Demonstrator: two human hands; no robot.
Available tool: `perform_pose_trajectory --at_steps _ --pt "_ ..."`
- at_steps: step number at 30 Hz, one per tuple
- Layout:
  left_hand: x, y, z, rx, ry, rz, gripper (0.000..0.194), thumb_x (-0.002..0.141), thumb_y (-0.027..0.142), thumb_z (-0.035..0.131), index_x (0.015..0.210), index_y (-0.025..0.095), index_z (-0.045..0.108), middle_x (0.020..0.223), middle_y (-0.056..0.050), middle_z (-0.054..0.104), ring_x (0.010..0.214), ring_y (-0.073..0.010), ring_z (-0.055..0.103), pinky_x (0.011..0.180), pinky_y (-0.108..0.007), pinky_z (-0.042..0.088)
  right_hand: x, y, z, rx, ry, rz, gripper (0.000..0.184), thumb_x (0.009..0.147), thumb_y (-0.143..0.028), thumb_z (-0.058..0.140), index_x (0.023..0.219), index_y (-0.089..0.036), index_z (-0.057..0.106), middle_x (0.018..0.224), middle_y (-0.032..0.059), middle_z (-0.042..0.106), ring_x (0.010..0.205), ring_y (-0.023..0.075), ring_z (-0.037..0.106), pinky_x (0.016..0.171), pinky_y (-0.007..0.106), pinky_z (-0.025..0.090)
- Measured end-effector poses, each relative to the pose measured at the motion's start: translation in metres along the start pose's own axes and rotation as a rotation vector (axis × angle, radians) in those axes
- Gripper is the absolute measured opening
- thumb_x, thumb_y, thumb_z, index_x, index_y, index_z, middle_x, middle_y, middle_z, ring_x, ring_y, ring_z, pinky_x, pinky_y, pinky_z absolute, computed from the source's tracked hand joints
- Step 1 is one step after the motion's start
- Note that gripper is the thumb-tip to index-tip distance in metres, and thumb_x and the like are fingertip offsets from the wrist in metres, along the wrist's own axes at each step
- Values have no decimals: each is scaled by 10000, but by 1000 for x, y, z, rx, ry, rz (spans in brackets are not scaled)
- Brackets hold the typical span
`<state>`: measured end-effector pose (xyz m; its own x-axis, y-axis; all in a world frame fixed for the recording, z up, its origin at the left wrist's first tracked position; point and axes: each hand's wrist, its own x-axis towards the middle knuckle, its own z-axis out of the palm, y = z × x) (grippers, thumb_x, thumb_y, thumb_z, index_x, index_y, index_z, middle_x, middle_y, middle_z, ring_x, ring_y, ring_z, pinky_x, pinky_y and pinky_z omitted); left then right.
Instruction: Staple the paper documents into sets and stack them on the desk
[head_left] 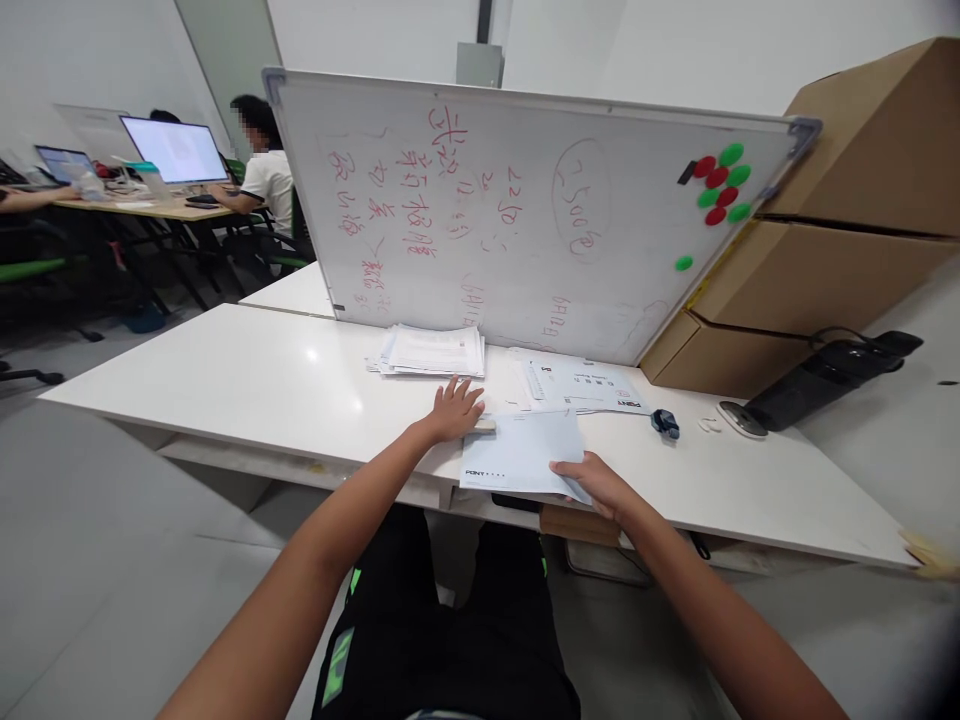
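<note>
My right hand (592, 480) pinches the near right edge of a pale blue-white sheet of paper (521, 450), thumb on top. The sheet has dark print along its near edge and overhangs the table front a little. My left hand (454, 410) is open with fingers spread, at the sheet's far left corner. Just under its wrist side lies a small off-white block-like object (484, 427); whether the hand touches it I cannot tell. Beyond the left hand sits a stack of printed papers (435, 350). Farther right lie more printed sheets (592, 385) with a logo.
A whiteboard (510, 220) with red writing and round magnets leans behind the white table (225, 370). To the right are stacked cardboard boxes (810, 275), a black bottle (825, 380) lying tilted, and a dark watch-like object (665, 424). A person (266, 180) sits at a computer at back left.
</note>
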<state>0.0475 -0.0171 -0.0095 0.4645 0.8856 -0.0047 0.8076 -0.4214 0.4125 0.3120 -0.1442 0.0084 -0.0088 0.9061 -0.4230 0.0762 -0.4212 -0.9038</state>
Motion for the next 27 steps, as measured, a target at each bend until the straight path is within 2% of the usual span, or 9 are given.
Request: perform_pose_trajectory --at_steps 5,17,22,27 --pt "3 -2 2 -16 6 -21 634 938 580 159 1464 260 310 1586 -68 131 1449 -318 -51 1114 -606 59 -3 -1 9 36 -6 12 351 656 -280 727 978 -162 654 949 105 731 709 222 647 439 266 462" --pt "2 0 -2 21 -78 -10 675 929 587 96 1494 247 237 1593 -69 71 1439 -310 -116 1120 -591 35 3 8 1 13 16 41 469 664 -309 743 1092 -154 633 1036 128 713 808 251 667 490 284 508" --pt "0 4 -5 40 -96 -13 661 935 567 122 1496 236 232 1592 -79 59 1440 -319 -108 1116 -602 26 1 6 2 6 19 41 418 670 -296 735 1051 -153 642 1029 120 714 738 219 654 455 263 476" --pt "-2 17 -9 108 -111 10 628 951 508 140 1499 214 224 1591 -99 61 1439 -309 -124 1104 -609 -43 -1 2 5 -1 67 90 382 657 -278 734 1013 -171 646 990 107 722 728 226 656 452 270 484"
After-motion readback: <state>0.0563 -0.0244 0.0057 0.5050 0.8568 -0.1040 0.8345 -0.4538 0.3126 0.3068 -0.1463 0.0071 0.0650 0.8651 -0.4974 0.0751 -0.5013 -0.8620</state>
